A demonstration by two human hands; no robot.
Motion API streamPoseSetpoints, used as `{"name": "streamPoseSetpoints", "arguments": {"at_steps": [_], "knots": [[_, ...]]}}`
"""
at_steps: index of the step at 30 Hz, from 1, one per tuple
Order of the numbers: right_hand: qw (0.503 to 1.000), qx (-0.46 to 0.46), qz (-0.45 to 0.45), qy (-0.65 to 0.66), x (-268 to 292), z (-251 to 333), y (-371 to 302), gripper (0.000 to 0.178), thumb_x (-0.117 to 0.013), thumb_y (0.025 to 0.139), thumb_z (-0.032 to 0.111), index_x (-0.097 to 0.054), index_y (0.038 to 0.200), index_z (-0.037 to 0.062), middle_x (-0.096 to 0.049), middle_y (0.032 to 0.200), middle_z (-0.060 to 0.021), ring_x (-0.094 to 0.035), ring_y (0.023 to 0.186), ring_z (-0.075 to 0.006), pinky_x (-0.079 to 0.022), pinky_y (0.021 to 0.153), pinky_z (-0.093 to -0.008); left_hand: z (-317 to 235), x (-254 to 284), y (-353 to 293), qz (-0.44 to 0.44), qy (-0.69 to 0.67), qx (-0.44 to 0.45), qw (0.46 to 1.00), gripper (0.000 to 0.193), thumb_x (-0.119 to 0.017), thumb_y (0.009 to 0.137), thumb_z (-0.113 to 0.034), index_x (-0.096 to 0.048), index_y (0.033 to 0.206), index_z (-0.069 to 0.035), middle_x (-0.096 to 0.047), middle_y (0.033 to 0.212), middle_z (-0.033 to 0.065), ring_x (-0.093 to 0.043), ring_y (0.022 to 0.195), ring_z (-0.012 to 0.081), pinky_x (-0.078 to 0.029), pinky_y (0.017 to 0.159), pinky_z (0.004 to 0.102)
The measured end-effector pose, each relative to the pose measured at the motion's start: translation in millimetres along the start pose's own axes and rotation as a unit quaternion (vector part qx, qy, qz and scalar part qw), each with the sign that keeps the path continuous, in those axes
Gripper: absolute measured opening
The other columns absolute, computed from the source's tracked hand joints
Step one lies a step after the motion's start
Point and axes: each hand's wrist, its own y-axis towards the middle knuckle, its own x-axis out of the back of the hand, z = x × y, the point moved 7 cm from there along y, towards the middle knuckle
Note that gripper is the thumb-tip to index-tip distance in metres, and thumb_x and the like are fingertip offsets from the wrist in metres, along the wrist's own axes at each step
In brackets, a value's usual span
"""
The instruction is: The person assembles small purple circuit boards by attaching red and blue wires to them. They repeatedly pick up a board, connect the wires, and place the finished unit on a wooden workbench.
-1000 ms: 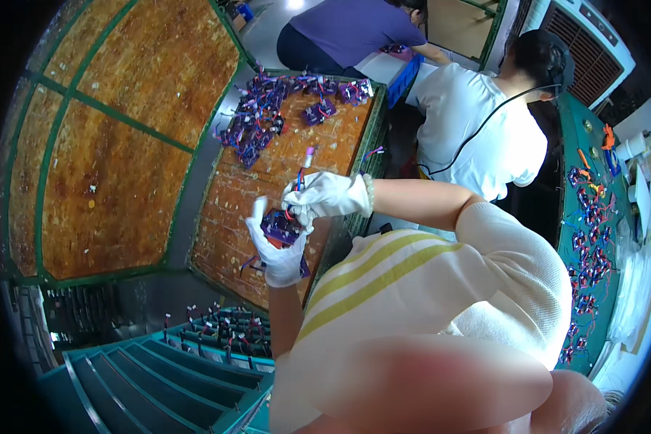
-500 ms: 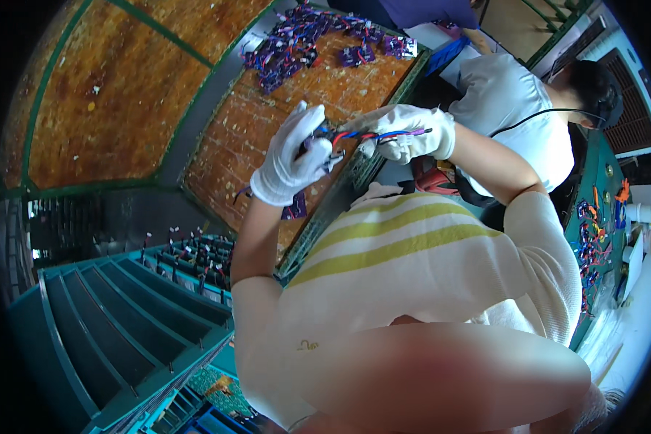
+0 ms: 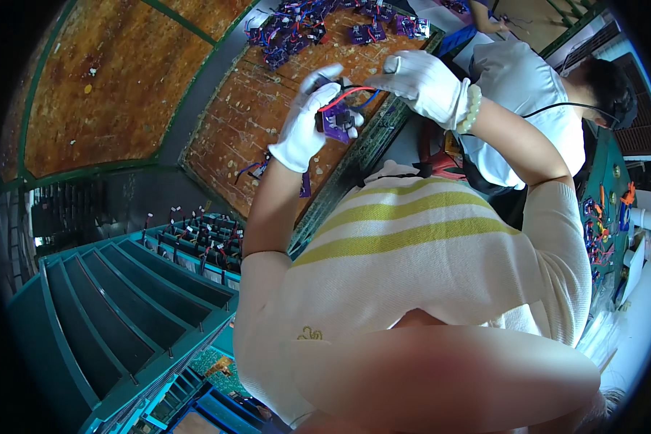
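Both of my hands wear white gloves and are raised above a worn wooden workbench (image 3: 217, 126). In my left hand (image 3: 305, 119) is a purple circuit board (image 3: 337, 124) with dark parts on it, gripped at its edge. Red, blue and black wires (image 3: 356, 90) run from the board across to my right hand (image 3: 425, 85), whose fingers are pinched on their ends. Below my left wrist, another purple board (image 3: 305, 185) with wires lies on the bench, partly hidden by my forearm.
A heap of wired purple boards (image 3: 286, 32) covers the bench's far end. At lower left stands a teal slotted rack (image 3: 123, 311) beside upright wire bundles (image 3: 202, 235). A co-worker in a white shirt (image 3: 517, 108) sits close at right; another person's hand (image 3: 490, 26) shows farther back.
My right hand has risen and turned, drawing the wires up into an arc. My left hand has tilted, so the board's purple face now shows.
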Motion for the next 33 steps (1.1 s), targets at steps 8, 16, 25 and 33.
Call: {"name": "streamPoseSetpoints", "arguments": {"at_steps": [8,16,25,33], "knots": [[0.993,-0.096,-0.059,0.041,-19.5,-31.9,-31.4,0.035,-0.051,0.084,0.034,-0.068,0.105,0.0122,-0.057,0.080,-0.0066,-0.057,0.075,-0.0275,-0.046,0.065,-0.0410,76.7,-0.6,11.7,0.065,-0.260,0.207,0.941,0.067,-0.049,0.090,-0.055,-0.034,0.142,-0.016,-0.055,0.124,0.0130,-0.064,0.087,0.0304,-0.054,0.067,0.0471],[0.971,-0.194,-0.130,0.057,3.4,-32.6,-58.7,0.031,-0.060,0.074,0.018,-0.067,0.103,0.0122,-0.055,0.063,-0.0053,-0.056,0.060,-0.0282,-0.043,0.052,-0.0410,85.9,-9.8,65.4,-0.003,-0.090,0.241,0.966,0.032,-0.061,0.088,-0.015,-0.048,0.117,-0.008,-0.062,0.098,0.0125,-0.066,0.078,0.0252,-0.056,0.063,0.0387],[0.932,-0.257,-0.211,0.144,-34.3,-84.9,-92.0,0.036,-0.069,0.068,0.010,-0.067,0.104,0.0126,-0.065,0.083,-0.0021,-0.059,0.068,-0.0228,-0.046,0.058,-0.0354,56.7,-10.1,132.0,-0.176,0.163,0.004,0.971,0.042,-0.065,0.085,-0.012,-0.043,0.120,-0.006,-0.056,0.108,0.0077,-0.058,0.097,0.0175,-0.053,0.079,0.0319],[0.902,-0.265,-0.265,0.216,-44.2,-159.9,-98.4,0.037,-0.068,0.070,0.009,-0.068,0.107,0.0156,-0.062,0.082,-0.0017,-0.058,0.071,-0.0237,-0.048,0.060,-0.0364,44.0,-3.1,192.1,-0.181,0.357,0.066,0.914,0.035,-0.054,0.093,-0.020,-0.044,0.124,-0.009,-0.054,0.108,0.0055,-0.055,0.096,0.0129,-0.048,0.083,0.0267]]}}
